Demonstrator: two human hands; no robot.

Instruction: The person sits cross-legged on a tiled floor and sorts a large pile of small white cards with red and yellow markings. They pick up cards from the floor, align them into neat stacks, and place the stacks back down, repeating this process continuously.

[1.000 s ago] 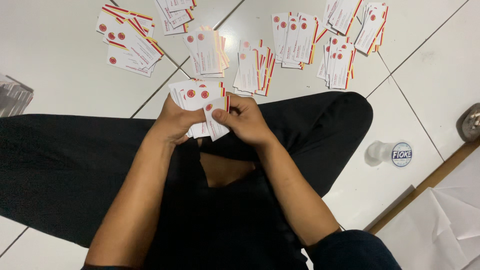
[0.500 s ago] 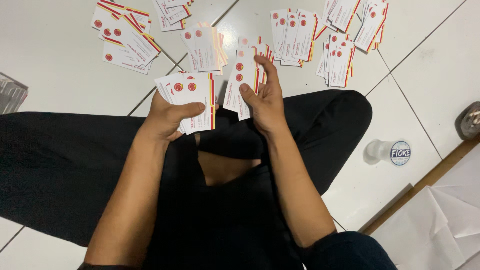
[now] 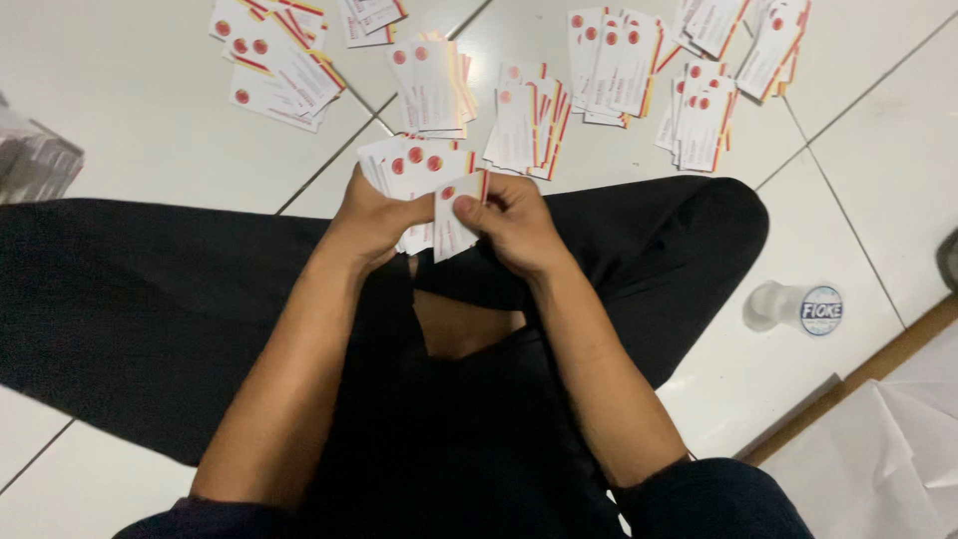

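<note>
I sit cross-legged on a white tiled floor in black trousers. My left hand (image 3: 367, 222) holds a fanned stack of white cards (image 3: 411, 165) with red dots and red-yellow edges. My right hand (image 3: 511, 225) pinches a single card (image 3: 454, 222) of the same kind at the stack's right side, thumb and fingers closed on it. Both hands meet above my lap. Several piles of the same cards lie on the floor beyond my hands: one pile (image 3: 526, 128) just ahead, another (image 3: 431, 85) to its left, and more further out.
More card piles lie at the top left (image 3: 271, 60) and top right (image 3: 704, 115). A small clear plastic cup (image 3: 798, 309) lies on its side to my right. White paper (image 3: 878, 459) and a wooden strip sit at the lower right. A grey object (image 3: 35, 160) sits at the left edge.
My right hand, which had reached forward toward the pile ahead, has drawn back to the stack in my left hand and now pinches a single card there.
</note>
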